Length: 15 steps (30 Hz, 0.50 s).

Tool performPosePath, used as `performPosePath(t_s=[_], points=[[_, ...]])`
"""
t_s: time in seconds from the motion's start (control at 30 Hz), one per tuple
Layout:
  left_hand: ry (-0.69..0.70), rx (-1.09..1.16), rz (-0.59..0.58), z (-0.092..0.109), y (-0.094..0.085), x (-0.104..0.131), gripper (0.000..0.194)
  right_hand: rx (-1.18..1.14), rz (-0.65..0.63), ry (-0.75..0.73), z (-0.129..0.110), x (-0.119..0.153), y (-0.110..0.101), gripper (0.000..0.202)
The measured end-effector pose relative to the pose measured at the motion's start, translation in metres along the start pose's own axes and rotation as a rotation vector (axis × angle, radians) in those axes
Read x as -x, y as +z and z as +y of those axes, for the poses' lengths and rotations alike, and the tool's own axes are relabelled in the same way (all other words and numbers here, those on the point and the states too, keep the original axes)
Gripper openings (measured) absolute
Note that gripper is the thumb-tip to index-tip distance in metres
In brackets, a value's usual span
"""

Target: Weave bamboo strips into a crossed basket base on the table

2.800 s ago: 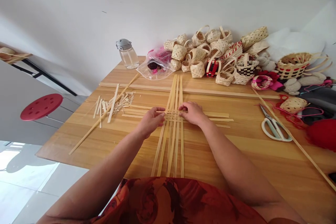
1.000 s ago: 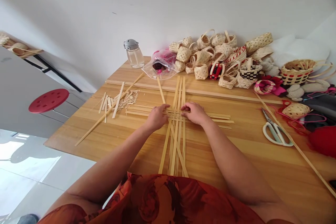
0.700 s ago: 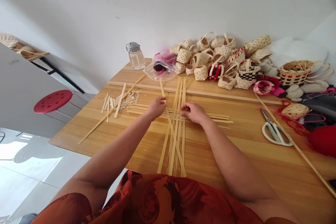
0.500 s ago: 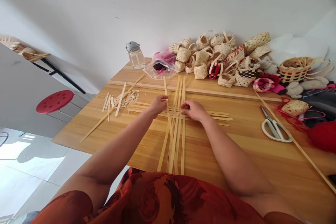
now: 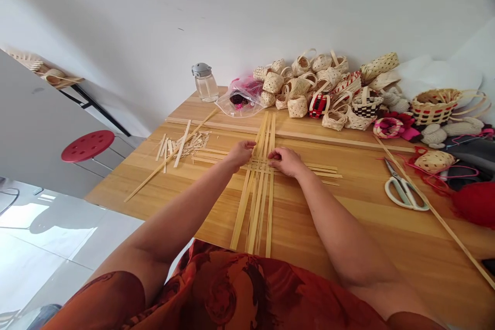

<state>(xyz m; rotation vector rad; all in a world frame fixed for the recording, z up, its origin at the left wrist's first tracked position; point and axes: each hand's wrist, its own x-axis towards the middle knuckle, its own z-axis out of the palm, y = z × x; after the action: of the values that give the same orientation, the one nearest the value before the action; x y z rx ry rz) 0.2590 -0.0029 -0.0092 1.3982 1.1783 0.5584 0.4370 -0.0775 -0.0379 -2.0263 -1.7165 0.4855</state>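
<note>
Red stool (image 5: 87, 146): beside the surface's left edge, its round seat pierced with holes.
Long loose strip (image 5: 150, 175): slanting alongside the left edge, from near the front-left corner towards the back, across the offcuts.
Offcuts (image 5: 197, 144): short pale pieces scattered near the left edge, around the loose strip.
Bottle (image 5: 207, 86): clear, grey-lidded, upright at the back-left corner.
Plastic bag (image 5: 240, 98): transparent, just right of the bottle by the back edge, with pink and dark contents.
Left hand (image 5: 242, 153): over the upper-left part of the weave, fingers bent, thumb and forefinger tips close together at the leftmost lengthwise strips; whether they pinch one, I cannot tell.
Woven strips (image 5: 260, 167): flat in the middle of the wooden surface (image 5: 417, 247), interlaced into a cross; the long arms run from near the back edge to the front edge, the shorter ones left and right beneath the hands.
Right hand (image 5: 286, 161): at the weave's right side, fingers curled, thumb and forefinger tips nearly together by the rightmost lengthwise strip; any grip is unclear.
Small baskets (image 5: 297, 105): heaped along the back edge, mostly pale.
Scissors (image 5: 406, 193): white-handled, lying towards the right edge, blades pointing backwards.
Red yarn (image 5: 474, 203): fluffy, farther towards the right edge.
</note>
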Motion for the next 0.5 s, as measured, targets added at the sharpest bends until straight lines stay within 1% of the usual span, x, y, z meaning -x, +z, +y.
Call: performPosePath(t_s=[0.17,0.3,0.5], points=[[-0.032,0.007,0.036,-0.005,-0.005,0.009,0.033,-0.011,-0.002,-0.018,0.003,0.000,0.000,0.017],[-0.068,0.007,0.017,-0.007,-0.011,0.016,0.029,-0.014,-0.008,-0.018,0.002,0.000,0.000,0.017],[-0.113,-0.008,-0.010,0.000,-0.011,0.011,0.032,0.003,-0.006,0.010,0.000,0.000,0.001,0.017]])
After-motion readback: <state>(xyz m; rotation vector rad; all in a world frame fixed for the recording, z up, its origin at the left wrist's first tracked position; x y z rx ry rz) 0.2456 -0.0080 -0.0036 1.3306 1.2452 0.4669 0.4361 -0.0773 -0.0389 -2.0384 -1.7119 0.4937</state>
